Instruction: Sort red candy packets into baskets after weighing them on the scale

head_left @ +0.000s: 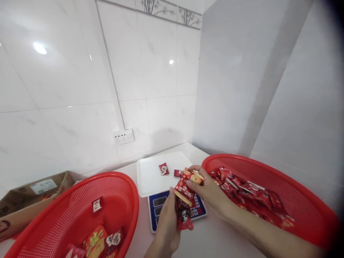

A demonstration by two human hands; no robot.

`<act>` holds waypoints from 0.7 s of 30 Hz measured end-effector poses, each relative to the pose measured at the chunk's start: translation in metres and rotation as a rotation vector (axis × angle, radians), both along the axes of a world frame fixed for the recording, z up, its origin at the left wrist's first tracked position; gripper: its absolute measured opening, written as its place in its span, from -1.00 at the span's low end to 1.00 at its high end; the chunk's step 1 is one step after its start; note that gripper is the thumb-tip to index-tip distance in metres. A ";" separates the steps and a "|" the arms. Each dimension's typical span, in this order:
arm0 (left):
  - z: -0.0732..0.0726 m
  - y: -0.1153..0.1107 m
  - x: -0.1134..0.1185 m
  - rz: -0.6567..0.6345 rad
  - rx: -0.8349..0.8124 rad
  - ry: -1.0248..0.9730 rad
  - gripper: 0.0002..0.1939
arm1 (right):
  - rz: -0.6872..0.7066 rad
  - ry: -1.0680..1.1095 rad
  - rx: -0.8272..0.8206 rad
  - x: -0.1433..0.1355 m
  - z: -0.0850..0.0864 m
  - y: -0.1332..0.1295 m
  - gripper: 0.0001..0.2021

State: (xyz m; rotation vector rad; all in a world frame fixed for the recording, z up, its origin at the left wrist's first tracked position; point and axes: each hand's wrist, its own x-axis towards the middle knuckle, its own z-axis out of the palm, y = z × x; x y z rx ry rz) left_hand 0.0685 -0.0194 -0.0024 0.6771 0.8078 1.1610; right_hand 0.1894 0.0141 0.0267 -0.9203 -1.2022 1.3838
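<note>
- The cookie packet point(185, 187), glossy red and gold, bears a round biscuit picture and pale Chinese characters, too small to read surely; it is held above the blue-and-white scale point(154, 218).
- Right hand point(205, 188): grip closed on its upper end.
- Left hand point(167, 220): grip closed around its lower end and another red packet point(185, 220).
- Perforated red plastic baskets point(133, 200) point(301, 175) flank the scale, holding wrappers.
- White surface point(215, 240); marbled tile wall point(161, 79), bamboo-patterned border point(172, 12).
</note>
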 end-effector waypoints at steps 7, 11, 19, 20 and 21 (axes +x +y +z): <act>0.000 -0.001 -0.004 0.059 0.166 0.053 -0.72 | -0.053 -0.227 0.076 0.004 -0.007 0.000 -0.67; 0.000 0.001 -0.013 0.089 0.258 0.156 -0.75 | -0.018 -0.206 0.052 0.007 0.001 -0.002 -0.65; -0.002 0.009 -0.025 0.152 0.209 0.137 -0.65 | 0.050 -0.297 -0.144 0.014 0.004 -0.003 -0.69; -0.002 0.010 -0.025 0.152 0.204 0.101 -0.63 | 0.067 -0.319 -0.155 0.014 0.003 -0.004 -0.70; -0.002 0.010 -0.026 0.155 0.201 0.070 -0.63 | 0.081 -0.330 -0.168 0.014 0.002 -0.006 -0.70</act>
